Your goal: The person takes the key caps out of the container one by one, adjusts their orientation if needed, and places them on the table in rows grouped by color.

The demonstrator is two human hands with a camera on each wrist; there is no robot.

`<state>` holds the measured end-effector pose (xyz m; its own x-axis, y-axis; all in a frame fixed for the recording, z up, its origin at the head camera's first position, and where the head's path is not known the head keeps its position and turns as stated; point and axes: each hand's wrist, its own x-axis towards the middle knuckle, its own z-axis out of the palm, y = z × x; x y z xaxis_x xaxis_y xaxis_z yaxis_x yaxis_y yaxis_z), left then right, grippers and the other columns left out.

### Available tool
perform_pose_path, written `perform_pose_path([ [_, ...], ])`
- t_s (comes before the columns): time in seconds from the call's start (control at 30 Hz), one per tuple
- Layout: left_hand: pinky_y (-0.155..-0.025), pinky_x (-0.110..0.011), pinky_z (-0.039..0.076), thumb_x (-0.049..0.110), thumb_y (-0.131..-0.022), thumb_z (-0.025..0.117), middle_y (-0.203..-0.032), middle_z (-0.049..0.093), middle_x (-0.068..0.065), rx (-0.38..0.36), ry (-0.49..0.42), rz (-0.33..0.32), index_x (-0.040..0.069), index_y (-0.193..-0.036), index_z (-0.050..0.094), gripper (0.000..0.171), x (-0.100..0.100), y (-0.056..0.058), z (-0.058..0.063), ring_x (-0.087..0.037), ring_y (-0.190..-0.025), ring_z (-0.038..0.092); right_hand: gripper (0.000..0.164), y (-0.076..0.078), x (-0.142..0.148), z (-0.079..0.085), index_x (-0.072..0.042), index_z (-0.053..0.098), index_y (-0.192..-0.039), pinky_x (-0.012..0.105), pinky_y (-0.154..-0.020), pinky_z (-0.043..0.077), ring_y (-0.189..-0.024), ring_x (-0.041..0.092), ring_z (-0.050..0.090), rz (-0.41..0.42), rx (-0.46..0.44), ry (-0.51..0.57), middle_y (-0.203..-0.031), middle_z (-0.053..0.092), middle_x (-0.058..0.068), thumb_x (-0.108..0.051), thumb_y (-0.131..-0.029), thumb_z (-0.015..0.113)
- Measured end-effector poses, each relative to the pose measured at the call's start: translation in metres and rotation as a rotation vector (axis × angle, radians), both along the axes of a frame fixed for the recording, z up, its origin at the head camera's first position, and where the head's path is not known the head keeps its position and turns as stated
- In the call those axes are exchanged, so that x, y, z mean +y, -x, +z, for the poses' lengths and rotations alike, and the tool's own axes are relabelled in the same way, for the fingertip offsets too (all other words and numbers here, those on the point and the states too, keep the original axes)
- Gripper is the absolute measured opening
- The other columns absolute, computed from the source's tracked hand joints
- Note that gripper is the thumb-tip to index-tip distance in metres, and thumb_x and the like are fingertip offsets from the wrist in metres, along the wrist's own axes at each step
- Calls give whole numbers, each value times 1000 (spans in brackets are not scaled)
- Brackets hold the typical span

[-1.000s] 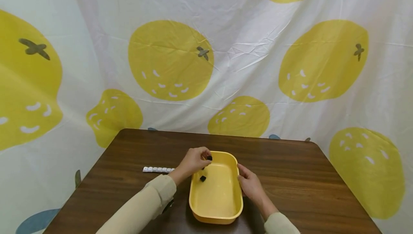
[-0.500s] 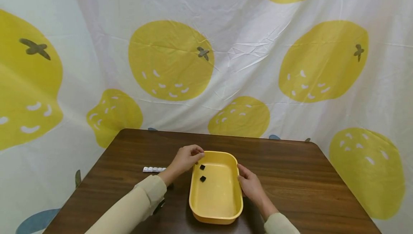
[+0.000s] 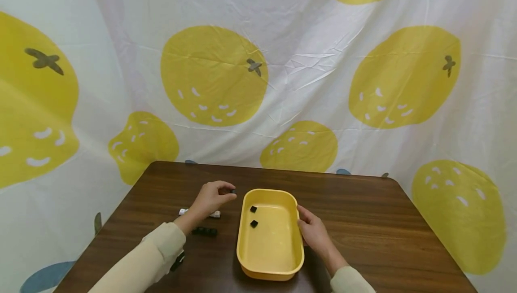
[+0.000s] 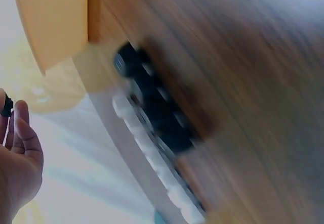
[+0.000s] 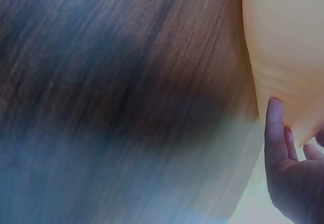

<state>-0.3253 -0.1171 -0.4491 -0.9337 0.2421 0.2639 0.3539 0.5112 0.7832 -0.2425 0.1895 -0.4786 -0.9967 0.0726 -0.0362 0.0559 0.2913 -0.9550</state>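
Observation:
A small black keycap is pinched between the thumb and fingers of my left hand, left of the tray's far end. My right hand grips the right side of the yellow tray, thumb and index finger at its rim. In the right wrist view its fingers lie against the outer wall. Two black keycaps lie inside the tray near its left wall. Below my left wrist is a row of black keycaps, and behind it a row of white keycaps, partly hidden by my forearm in the head view.
A brown wooden table carries everything. A white curtain printed with yellow fruit hangs behind it and along the sides.
My left hand has moved left from over the tray's far left corner, still holding the black keycap. The black row has come into view. My right hand and the tray have stayed put.

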Motion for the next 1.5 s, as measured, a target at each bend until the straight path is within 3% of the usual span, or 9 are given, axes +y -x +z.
perform_pose_path([
  [0.23, -70, -32, 49, 16, -86, 78, -92, 64, 0, 51, 47, 41, 8, -103, 74, 19, -37, -5, -4, -15, -81, 57, 48, -1, 0, 2, 3, 43, -147, 37, -52, 54, -65, 21, 62, -10, 3, -2, -101, 61, 21, -2, -99, 47],
  [0.47, -66, -32, 50, 16, -87, 77, -87, 66, 2, -6, 117, 78, 7, -106, 74, 21, -75, -14, -9, -14, -78, 59, 48, 1, -1, 1, 1, 44, -147, 34, -51, 52, -63, 19, 60, -10, -1, -16, -99, 61, 19, -2, -99, 48],
  [0.8, -60, -29, 45, 18, -86, 77, -78, 63, 4, 26, 256, 13, 5, -99, 74, 18, -115, -21, -22, -12, -71, 54, 48, 0, 0, 3, 2, 44, -146, 34, -50, 52, -62, 19, 60, -16, 4, -12, -99, 62, 19, -2, -99, 48],
  [1.03, -68, -33, 51, 14, -83, 80, -86, 70, 1, 32, 315, -86, 4, -95, 73, 17, -126, -25, -31, -13, -79, 62, 48, 0, 0, 3, 2, 43, -147, 35, -52, 54, -64, 20, 61, -15, 2, -11, -101, 62, 19, -2, -99, 47],
  [1.2, -67, -30, 50, 14, -80, 81, -84, 68, 4, 47, 343, -162, 7, -92, 73, 15, -125, -27, -39, -9, -76, 60, 48, 0, 0, 3, 1, 43, -147, 35, -53, 54, -65, 20, 62, -17, -7, -14, -102, 63, 19, -2, -100, 48],
  [1.5, -61, -27, 46, 14, -80, 81, -75, 61, 9, 29, 354, -174, 8, -89, 72, 14, -123, -28, -50, -3, -68, 52, 48, -1, -1, 3, 1, 44, -147, 33, -50, 51, -60, 18, 57, -12, -9, -24, -98, 61, 17, -2, -99, 48],
])
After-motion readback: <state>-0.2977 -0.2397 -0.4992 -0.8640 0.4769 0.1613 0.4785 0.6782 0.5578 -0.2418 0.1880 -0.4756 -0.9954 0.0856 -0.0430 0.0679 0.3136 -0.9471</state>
